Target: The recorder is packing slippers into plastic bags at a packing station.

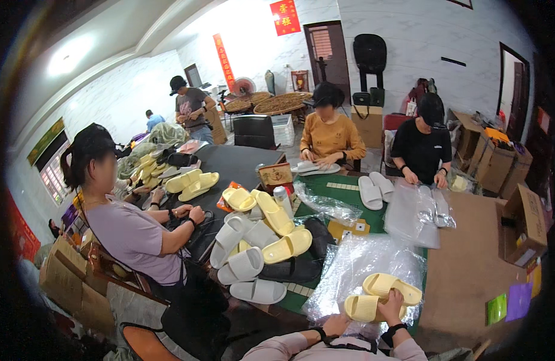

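Two hands come up from the lower edge, wrists bent inward, each with a dark band at the wrist. The left hand [336, 325] lies low by the near desk edge, fingers curled under the near yellow slipper [363, 308]; its grip looks clamped on that slipper's end, though the fingertips are hidden. The right hand [393, 302] reaches over the pair, fingers pressed down where the near slipper meets the far yellow slipper [392, 285], gripping there.

Both slippers rest on a sheet of clear plastic bags [364, 265] at the near edge of the desk [464, 265], just ahead of the hands. They lie side by side and touching, long axes running left to right, the far one tilted slightly so its right end points lower right.

Right of the hands, the brown surface lies open as far as the cardboard box [524, 225]. To the left, a pile of white and yellow slippers [259, 246] crowds the desk, and a person in a lilac shirt [133, 234] sits beside it.
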